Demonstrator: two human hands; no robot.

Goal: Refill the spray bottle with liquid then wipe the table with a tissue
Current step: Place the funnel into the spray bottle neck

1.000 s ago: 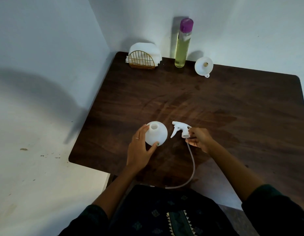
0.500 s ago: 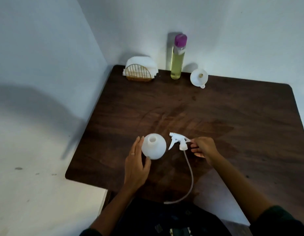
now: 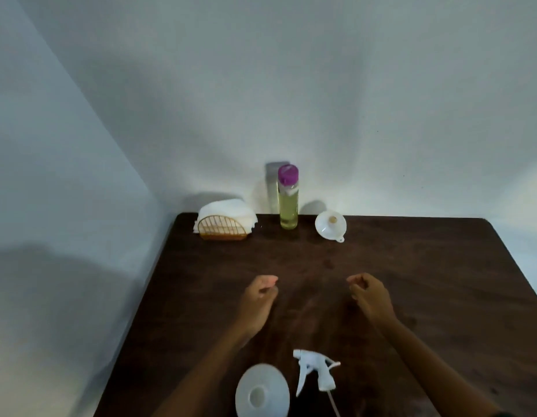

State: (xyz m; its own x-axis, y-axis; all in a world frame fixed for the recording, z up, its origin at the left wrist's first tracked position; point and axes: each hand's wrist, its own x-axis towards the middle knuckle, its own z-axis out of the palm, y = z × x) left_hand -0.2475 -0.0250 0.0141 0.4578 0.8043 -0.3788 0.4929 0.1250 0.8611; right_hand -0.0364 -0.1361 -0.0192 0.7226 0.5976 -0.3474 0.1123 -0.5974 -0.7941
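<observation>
The white spray bottle (image 3: 262,392) stands uncapped at the table's near edge. Its white trigger head (image 3: 314,370) lies beside it on the right, tube trailing toward me. Both of my hands hover over the middle of the dark table (image 3: 426,281), beyond the bottle. My left hand (image 3: 258,299) and my right hand (image 3: 370,297) have loosely curled fingers and hold nothing. At the back stand a tall clear bottle of yellow liquid with a purple cap (image 3: 288,197), a white funnel (image 3: 331,225) to its right, and a gold wire holder of white tissues (image 3: 223,221) to its left.
The table sits in a corner, with white walls behind it and along its left side. Its right half is bare dark wood.
Both hands have let go of the bottle and the trigger head and moved forward over the table's middle. The camera has tilted up, so the bottle now sits at the bottom of view.
</observation>
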